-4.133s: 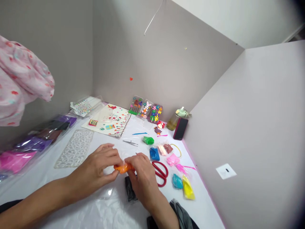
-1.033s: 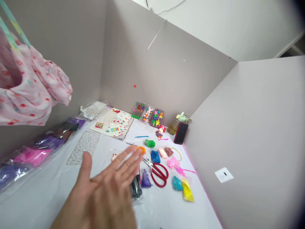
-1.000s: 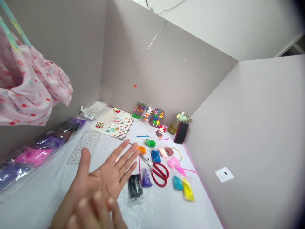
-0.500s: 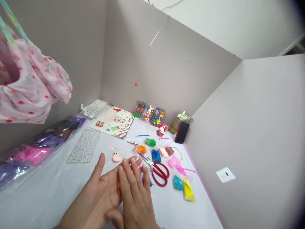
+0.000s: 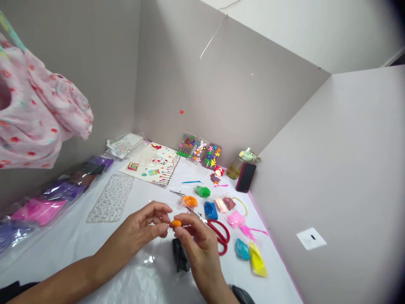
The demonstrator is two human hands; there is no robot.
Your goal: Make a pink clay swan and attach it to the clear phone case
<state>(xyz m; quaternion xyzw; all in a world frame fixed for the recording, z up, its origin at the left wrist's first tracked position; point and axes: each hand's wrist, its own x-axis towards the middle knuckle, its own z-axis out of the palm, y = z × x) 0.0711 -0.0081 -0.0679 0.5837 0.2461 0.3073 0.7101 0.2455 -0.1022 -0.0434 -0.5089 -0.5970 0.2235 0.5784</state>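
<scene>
A small orange clay piece (image 5: 176, 223), smooth and oblong, is pinched between the thumb and index finger of my right hand (image 5: 199, 247). From the other side my left hand (image 5: 148, 221) meets its left end with curled fingertips and thumb; the index finger is lifted above. Below the hands lies a black packet (image 5: 180, 256), partly covered by my right hand. Red-handled scissors (image 5: 224, 236) rest behind my right hand, which hides part of them. A wrapped orange clay packet (image 5: 190, 201) lies just beyond the fingers.
Clay packets in green (image 5: 203, 191), blue (image 5: 210, 210), teal (image 5: 242, 249) and yellow (image 5: 257, 259) lie to the right. A phone (image 5: 246, 177) leans on a bottle (image 5: 234, 168). A patterned clear case (image 5: 110, 198) lies left; decorated cases (image 5: 200, 148) lean at the back wall.
My palms, pressed together before, have come apart, and the orange clay now shows between my fingertips. The black packet has come into sight; the pink duck is now hidden behind my left hand.
</scene>
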